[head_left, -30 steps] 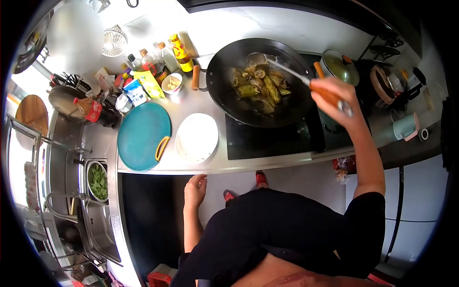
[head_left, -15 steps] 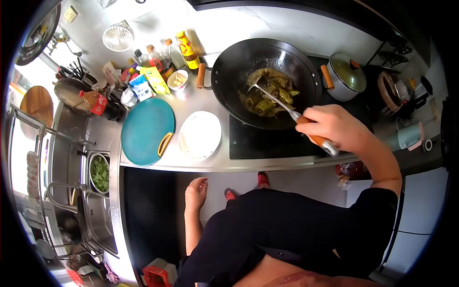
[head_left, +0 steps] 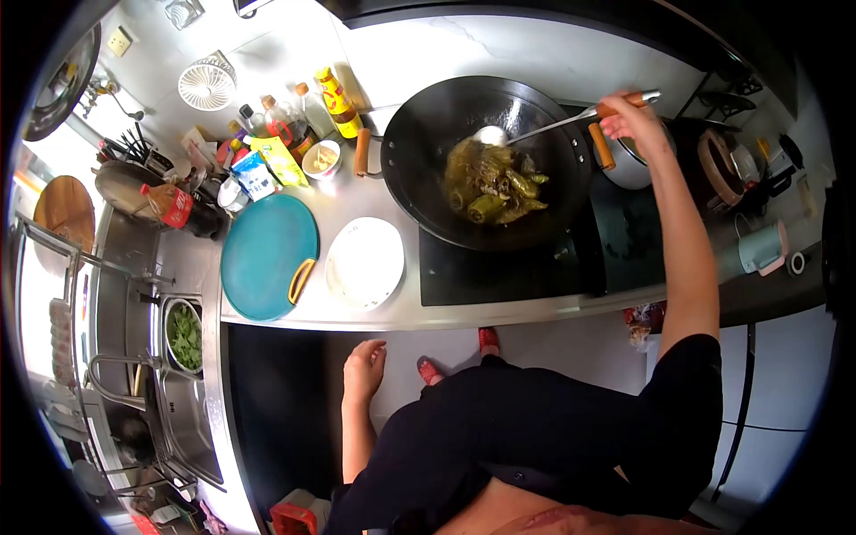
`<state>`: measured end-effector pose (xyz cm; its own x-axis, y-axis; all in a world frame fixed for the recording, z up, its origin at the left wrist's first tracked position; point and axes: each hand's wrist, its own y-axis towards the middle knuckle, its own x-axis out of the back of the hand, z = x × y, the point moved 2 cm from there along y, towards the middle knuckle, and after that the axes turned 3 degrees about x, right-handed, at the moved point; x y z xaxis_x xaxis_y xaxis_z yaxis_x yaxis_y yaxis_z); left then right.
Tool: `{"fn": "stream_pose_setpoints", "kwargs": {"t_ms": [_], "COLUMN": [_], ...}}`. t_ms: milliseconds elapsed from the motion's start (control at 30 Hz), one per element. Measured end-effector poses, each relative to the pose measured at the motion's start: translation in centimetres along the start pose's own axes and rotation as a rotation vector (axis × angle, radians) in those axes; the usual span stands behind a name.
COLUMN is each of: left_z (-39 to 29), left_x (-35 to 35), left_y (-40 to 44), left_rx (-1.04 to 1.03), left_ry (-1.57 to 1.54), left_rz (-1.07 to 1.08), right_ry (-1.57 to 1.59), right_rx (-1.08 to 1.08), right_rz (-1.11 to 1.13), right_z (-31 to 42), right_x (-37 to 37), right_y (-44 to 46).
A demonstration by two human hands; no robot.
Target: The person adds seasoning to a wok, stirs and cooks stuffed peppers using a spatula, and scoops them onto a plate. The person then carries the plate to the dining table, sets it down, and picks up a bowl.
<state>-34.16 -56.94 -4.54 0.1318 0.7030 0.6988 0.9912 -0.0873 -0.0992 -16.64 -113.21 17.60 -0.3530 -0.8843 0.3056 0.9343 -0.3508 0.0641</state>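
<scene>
My right hand (head_left: 631,120) is closed around the wooden handle of a metal spatula (head_left: 553,127), above the pot on the right. The spatula's shiny head rests against the far side of the food in a black wok (head_left: 419,169). Green peppers (head_left: 495,196), wrinkled and browned, lie in dark liquid at the wok's middle. My left hand (head_left: 364,367) hangs beside my body below the counter edge, its fingers loosely bent and apart, holding nothing.
A lidded pot (head_left: 629,169) stands right of the wok. Left of it are a white bowl (head_left: 366,263), a teal cutting board (head_left: 267,259), a small bowl (head_left: 321,160) and several seasoning bottles. Leafy greens (head_left: 185,337) sit in a basin in the sink.
My right hand has swung up and away from me with the spatula, whose head moved to the food's far edge. The peppers have shifted. My left hand stays low.
</scene>
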Motion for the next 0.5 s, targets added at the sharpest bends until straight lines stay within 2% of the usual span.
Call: {"fn": "stream_pose_setpoints", "kwargs": {"t_ms": [67,167,367,433,500], "left_z": [-0.1,-0.3,-1.1,-1.5,-1.7], "left_x": [-0.3,-0.6,-0.1,0.1,-0.1], "left_y": [-0.5,-1.1,-0.8,-0.3,0.3], "left_rx": [0.012,0.028,0.015,-0.015,-0.027], "left_ry": [0.023,0.019,0.032,0.031,0.023], "left_rz": [-0.001,-0.023,-0.010,-0.015,0.002], "right_ry": [0.171,0.244,-0.084,-0.125,-0.332], "right_rx": [-0.085,-0.019,0.418,0.610,0.840], "right_rz": [0.114,0.172,0.329,0.325,0.394], "right_z": [-5.5,-5.1,4.0,7.1,9.9], "right_x": [0.2,-1.2,-0.1,-0.1,0.4], "right_y": [3.6,2.6,-5.3,-9.8,-13.2]}}
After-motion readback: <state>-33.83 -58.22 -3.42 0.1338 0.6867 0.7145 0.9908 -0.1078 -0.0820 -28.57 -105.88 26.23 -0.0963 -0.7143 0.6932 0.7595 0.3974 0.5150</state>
